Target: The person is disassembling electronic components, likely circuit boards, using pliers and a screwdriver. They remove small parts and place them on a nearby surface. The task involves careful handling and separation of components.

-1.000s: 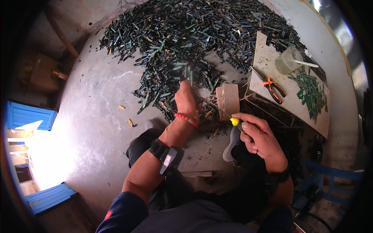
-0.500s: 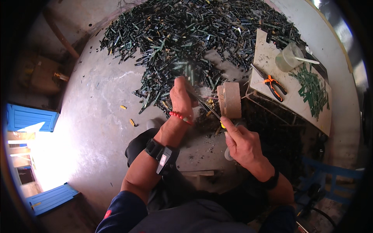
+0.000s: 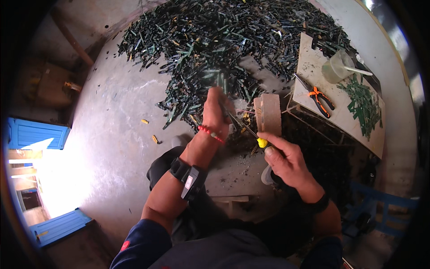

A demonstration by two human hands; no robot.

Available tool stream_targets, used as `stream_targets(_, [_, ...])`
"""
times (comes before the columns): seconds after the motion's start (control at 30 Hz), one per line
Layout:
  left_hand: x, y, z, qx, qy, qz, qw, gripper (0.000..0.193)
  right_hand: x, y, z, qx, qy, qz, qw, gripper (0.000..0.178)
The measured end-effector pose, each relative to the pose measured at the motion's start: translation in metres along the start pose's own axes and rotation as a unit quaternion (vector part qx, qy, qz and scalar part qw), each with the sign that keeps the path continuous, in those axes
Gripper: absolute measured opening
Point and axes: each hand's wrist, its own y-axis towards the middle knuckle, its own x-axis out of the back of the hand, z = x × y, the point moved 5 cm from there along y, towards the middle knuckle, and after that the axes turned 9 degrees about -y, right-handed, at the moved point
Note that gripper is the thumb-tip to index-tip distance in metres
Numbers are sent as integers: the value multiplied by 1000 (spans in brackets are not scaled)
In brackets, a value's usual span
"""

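My left hand (image 3: 217, 107) is closed over the near edge of the pile. A blurred green strip (image 3: 216, 79) shows just beyond its fingers and seems to be in its grip, though most of it is hidden. My right hand (image 3: 286, 160) is wrapped round a screwdriver (image 3: 262, 142) with a yellow and black handle. The screwdriver's thin metal shaft slants up and left to my left hand, where the tip is hidden. Right beside the shaft stands a reddish-brown brick-like block (image 3: 270, 114).
A big pile of dark and green circuit-board strips (image 3: 188, 49) spreads over the concrete floor (image 3: 112, 125). At right, a pale board (image 3: 309, 58) bears orange-handled pliers (image 3: 319, 99), a translucent jug (image 3: 337, 67) and thin green strips (image 3: 363, 105). Two yellowish pieces (image 3: 155, 139) lie left.
The view has shifted slightly. My right hand has drawn back a little toward me, baring more of the yellow handle. The left hand keeps its grip near the shaft.
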Motion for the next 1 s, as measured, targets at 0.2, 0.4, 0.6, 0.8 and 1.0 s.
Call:
stream_targets(0.2, [1, 4, -3, -29, 11, -35, 999, 37, -19, -12, 12, 160, -442, -130, 873, 36])
stream_targets(0.4, [-12, -10, -3, 20, -23, 8, 999, 36, -5, -5, -6, -104, 178, 8, 978, 33])
stream_targets(0.6, [-12, -13, -8, 22, -31, 16, 999, 37, -8, -1, 1, -203, 358, 71, 909, 35])
stream_targets(0.8, [-7, -6, -5, 2, -18, -12, 1000, 36, -6, 3, 11, 59, -148, -61, 985, 34])
stream_targets(1.0, [-8, -7, -6, -7, -6, -36, 999, 36, -12, -1, 10, 99, -261, -98, 955, 33])
